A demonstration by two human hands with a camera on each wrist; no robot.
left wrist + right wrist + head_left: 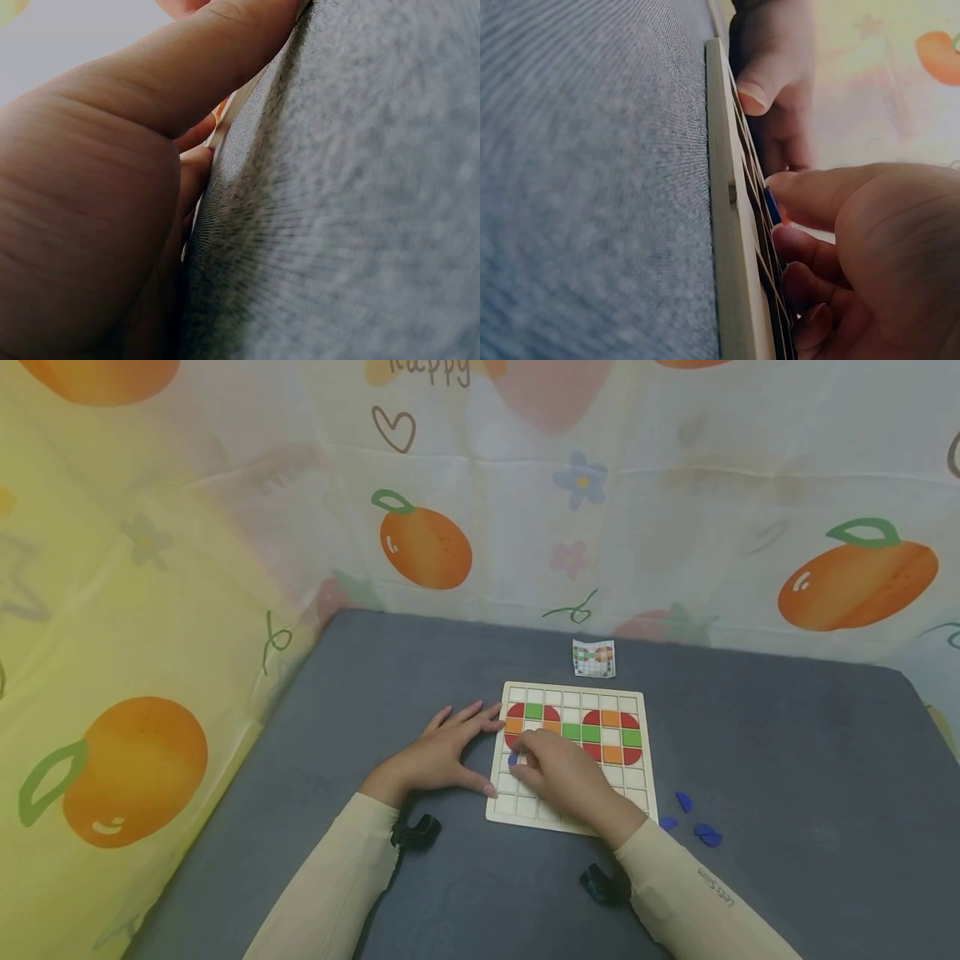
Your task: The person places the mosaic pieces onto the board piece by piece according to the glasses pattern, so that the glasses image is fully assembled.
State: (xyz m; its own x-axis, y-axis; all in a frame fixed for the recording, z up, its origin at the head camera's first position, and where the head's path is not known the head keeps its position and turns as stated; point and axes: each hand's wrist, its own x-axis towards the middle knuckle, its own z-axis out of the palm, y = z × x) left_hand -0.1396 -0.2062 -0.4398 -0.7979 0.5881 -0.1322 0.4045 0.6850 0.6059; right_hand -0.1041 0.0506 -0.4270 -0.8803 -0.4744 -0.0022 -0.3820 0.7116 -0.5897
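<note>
A square wooden grid board (571,823) lies on the table, with red, green and orange pieces in its upper rows. My left hand (442,756) touches the board's left edge, thumb and fingers spread apart. Over the left part of the grid, my right hand (566,772) pinches a small blue piece (772,205) between thumb and fingers, low against the board's surface. In the head view a bit of blue shows beside those fingertips, and the hand hides part of the lower grid. In the left wrist view the left thumb (225,56) reaches the board edge.
Several blue rounded pieces (683,802) lie on the grey table (787,793) to the right of the board. Behind the board is a small printed card (593,658) with a coloured grid pattern. A fruit-printed curtain (510,527) hangs along the far and left sides.
</note>
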